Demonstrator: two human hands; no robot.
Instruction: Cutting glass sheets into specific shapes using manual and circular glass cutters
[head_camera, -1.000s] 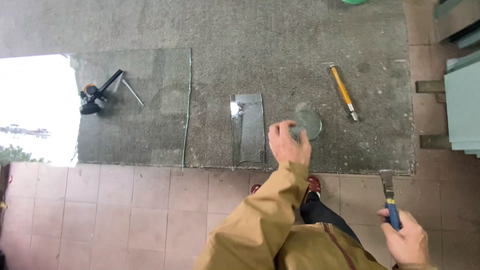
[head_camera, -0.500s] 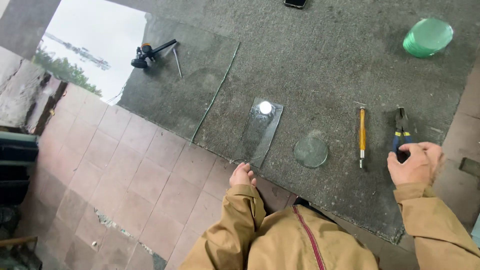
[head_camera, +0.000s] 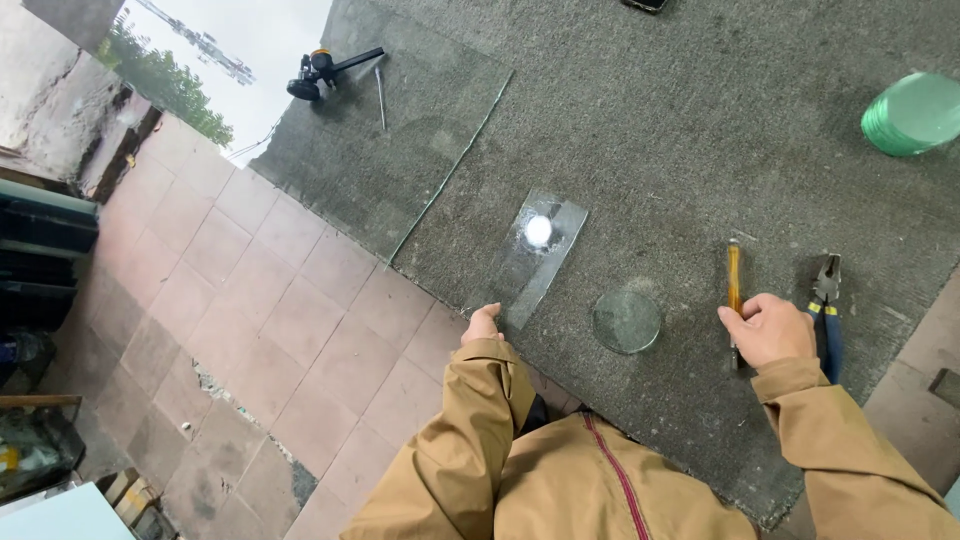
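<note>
My right hand (head_camera: 768, 328) curls over the lower end of a thin yellow-handled cutter (head_camera: 734, 272) that lies on the dark mat (head_camera: 680, 130). Blue-handled pliers (head_camera: 826, 312) lie just right of that hand, untouched. A round glass disc (head_camera: 626, 321) lies flat to the left of the cutter. My left hand (head_camera: 483, 325) rests at the mat's near edge, against the near end of a narrow glass strip (head_camera: 540, 255). Its fingers are hidden behind the sleeve and the back of the hand.
A large glass sheet (head_camera: 400, 150) lies on the mat's left part, with a black circle cutter (head_camera: 320, 70) at its far corner. A green stack of glass discs (head_camera: 912, 112) sits far right. Pink floor tiles (head_camera: 270, 330) border the mat.
My right hand set the blue-handled pliers down on the mat and moved left onto the yellow cutter. My left hand drew back from the disc to the mat's edge.
</note>
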